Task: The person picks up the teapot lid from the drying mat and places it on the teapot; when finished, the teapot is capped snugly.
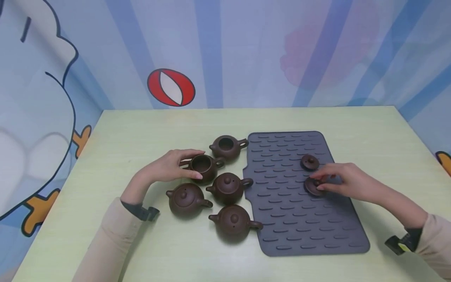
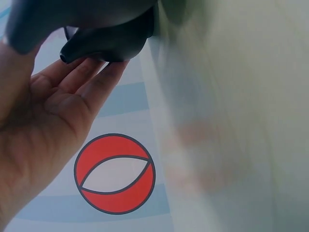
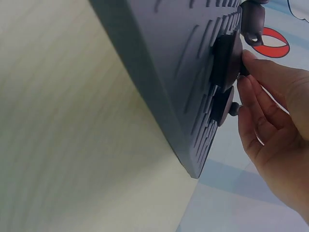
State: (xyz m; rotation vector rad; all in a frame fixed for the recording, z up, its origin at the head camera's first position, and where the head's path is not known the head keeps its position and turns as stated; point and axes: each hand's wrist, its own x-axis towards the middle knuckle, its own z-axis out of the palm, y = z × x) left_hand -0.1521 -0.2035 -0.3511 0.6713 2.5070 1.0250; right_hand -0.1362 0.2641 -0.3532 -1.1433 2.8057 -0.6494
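My left hand [image 1: 169,166] grips an uncovered brown teapot [image 1: 205,175] by its spout side, thumb near the front and fingers behind. In the left wrist view the fingers of that hand [image 2: 63,101] reach behind the dark spout [image 2: 91,43]. On the grey mat [image 1: 282,203], my right hand [image 1: 347,181] pinches the knob of a brown lid [image 1: 313,188]. The right wrist view shows this lid [image 3: 227,62] at the mat's surface, with thumb and fingers of the hand [image 3: 275,106] at its knob. A second lid [image 1: 310,161] lies just behind it.
Another uncovered teapot [image 1: 225,148] stands behind the held one. Three lidded teapots, one at the left [image 1: 186,200], one in the middle [image 1: 228,188] and one in front [image 1: 234,224], stand left of the mat. A patterned wall [image 1: 246,55] rises behind the table [image 1: 158,125].
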